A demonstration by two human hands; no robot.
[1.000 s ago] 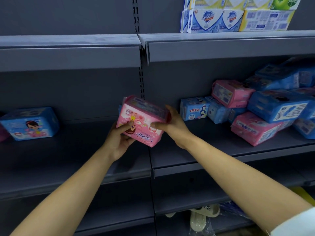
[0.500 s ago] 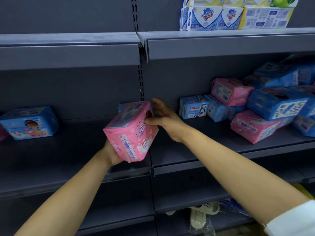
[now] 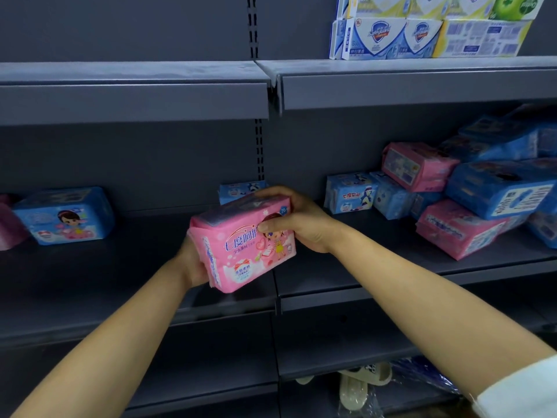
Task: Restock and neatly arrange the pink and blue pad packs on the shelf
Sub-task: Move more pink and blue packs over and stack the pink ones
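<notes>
A pink pad pack (image 3: 241, 245) with a cartoon girl on its front hangs above the front edge of the middle shelf (image 3: 90, 282). My left hand (image 3: 193, 263) grips its left end from below. My right hand (image 3: 301, 221) holds its right end, fingers curled over the top, thumb on the front. A small light-blue pack (image 3: 238, 190) stands at the back behind it, partly hidden. A blue pack (image 3: 64, 215) lies at the left, with a dark pink pack (image 3: 9, 224) at the frame edge. A loose heap of blue packs (image 3: 500, 191) and pink packs (image 3: 458, 230) fills the right bay.
The upper shelf (image 3: 416, 86) juts out above the packs and carries soap boxes (image 3: 422, 34). Bare shelf surface stretches between the blue pack at the left and the held pack. Lower shelves are dark; slippers in plastic (image 3: 358, 387) lie near the floor.
The pink pack has been turned so that its printed front faces me. My right hand, loosely touching it half a second ago, now grips its right end.
</notes>
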